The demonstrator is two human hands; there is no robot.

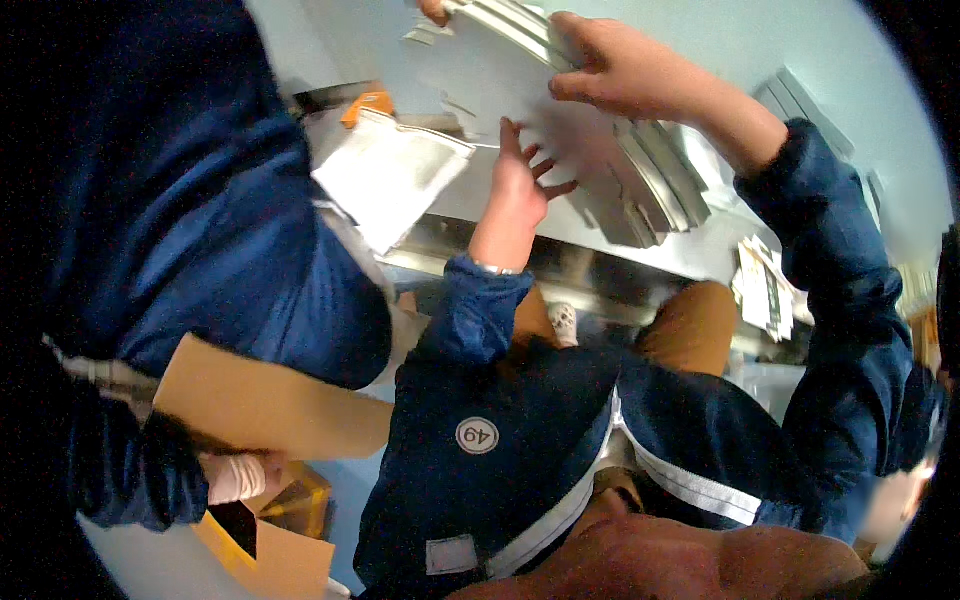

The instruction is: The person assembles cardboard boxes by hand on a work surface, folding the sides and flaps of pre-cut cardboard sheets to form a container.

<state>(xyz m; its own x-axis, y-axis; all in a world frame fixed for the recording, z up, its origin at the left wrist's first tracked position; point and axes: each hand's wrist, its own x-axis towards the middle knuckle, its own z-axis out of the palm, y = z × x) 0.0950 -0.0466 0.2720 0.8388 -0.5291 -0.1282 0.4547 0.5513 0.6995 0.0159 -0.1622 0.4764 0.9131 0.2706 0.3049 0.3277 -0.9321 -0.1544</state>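
Navy jacket (520, 450) fills the foreground. Left hand (515, 190) presses flat, fingers spread, on grey sheets (640, 180) stacked on the pale surface (720, 40); right hand (620, 65) closes its grip on their top edge.

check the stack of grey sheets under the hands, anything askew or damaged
The stack of grey sheets is fanned out, its edges stepped rather than flush, under the left hand and right hand. No damage is visible.

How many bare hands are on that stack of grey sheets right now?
2: the left hand lies spread on the stack of grey sheets, and the right hand grips its upper edge. A fingertip at the top edge may be another's.
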